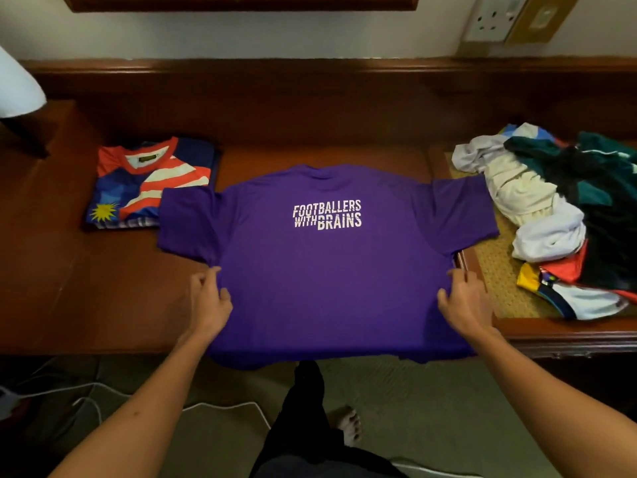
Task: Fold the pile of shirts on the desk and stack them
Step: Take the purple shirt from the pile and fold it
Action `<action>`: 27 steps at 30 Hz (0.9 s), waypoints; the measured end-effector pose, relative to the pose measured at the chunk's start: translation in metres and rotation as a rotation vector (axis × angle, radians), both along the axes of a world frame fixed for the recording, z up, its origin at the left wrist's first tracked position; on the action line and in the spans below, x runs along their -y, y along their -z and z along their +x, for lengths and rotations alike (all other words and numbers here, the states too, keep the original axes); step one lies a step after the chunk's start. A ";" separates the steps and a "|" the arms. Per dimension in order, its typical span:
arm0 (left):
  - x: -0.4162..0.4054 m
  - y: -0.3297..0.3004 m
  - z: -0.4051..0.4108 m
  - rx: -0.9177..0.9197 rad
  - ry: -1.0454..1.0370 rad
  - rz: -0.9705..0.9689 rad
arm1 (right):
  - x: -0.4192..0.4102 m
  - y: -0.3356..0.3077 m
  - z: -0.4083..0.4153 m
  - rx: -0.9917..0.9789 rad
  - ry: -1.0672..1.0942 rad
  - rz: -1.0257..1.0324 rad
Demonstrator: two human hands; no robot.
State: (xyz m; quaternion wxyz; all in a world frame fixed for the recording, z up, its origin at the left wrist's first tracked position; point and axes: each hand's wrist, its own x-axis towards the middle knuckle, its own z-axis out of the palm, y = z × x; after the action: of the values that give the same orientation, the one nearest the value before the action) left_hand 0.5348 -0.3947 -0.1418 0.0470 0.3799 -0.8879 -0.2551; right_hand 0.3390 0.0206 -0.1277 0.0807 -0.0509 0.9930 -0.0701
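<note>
Fingers of the left hand [209, 298] and right hand [463, 300] are curling onto the side seams of the soft purple cotton T-shirt with white lettering [324, 270], apparently pinching the cloth at lower centre of the frame. It is lying flat on the reddish wooden desk [103, 288], hem overhanging. Being light and limp, it would probably fold best gripped at seams or shoulders. A folded red, white and blue jersey [151, 182] is sitting at middle left, the unfolded pile of mixed shirts [551, 215] at right.

The purple shirt [327, 270] hides the worktop [103, 305] beneath; beside it, the lamp shade [17, 88] and pile of shirts [568, 219] run off-frame.
</note>
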 end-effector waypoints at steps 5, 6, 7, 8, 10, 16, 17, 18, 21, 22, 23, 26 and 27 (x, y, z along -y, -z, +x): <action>0.027 -0.005 -0.103 0.067 0.226 -0.102 | 0.062 0.006 -0.069 -0.057 -0.176 -0.063; 0.030 -0.006 -0.126 0.084 0.252 -0.100 | 0.076 0.008 -0.083 -0.052 -0.204 -0.071; 0.032 -0.005 -0.150 0.086 0.283 -0.098 | 0.090 0.012 -0.098 -0.056 -0.238 -0.081; 0.033 -0.003 -0.173 0.090 0.314 -0.096 | 0.104 0.016 -0.112 -0.059 -0.274 -0.089; 0.036 0.003 -0.219 0.095 0.384 -0.097 | 0.137 0.025 -0.140 -0.054 -0.332 -0.094; 0.045 0.043 -0.315 0.301 0.537 -0.148 | 0.229 0.056 -0.204 0.114 -0.488 -0.030; 0.048 0.050 -0.320 0.316 0.538 -0.191 | 0.234 0.062 -0.210 0.117 -0.506 0.010; 0.051 0.056 -0.324 0.319 0.536 -0.244 | 0.236 0.066 -0.215 0.107 -0.512 0.047; 0.066 0.065 -0.340 0.310 0.535 -0.331 | 0.238 0.075 -0.231 0.066 -0.499 0.081; 0.071 0.065 -0.348 0.307 0.542 -0.332 | 0.240 0.076 -0.237 0.058 -0.494 0.076; 0.074 0.064 -0.357 0.303 0.552 -0.330 | 0.242 0.077 -0.242 0.055 -0.485 0.073; 0.081 0.064 -0.374 0.281 0.568 -0.344 | 0.249 0.077 -0.255 0.059 -0.452 0.083; 0.082 0.063 -0.376 0.279 0.575 -0.347 | 0.251 0.077 -0.258 0.061 -0.448 0.090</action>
State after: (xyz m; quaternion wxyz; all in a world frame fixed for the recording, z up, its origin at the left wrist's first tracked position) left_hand 0.1586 -0.4769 -0.2051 -0.0846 0.1325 -0.9864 -0.0491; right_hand 0.0811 -0.2304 -0.2043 0.1266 -0.2641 0.9561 -0.0074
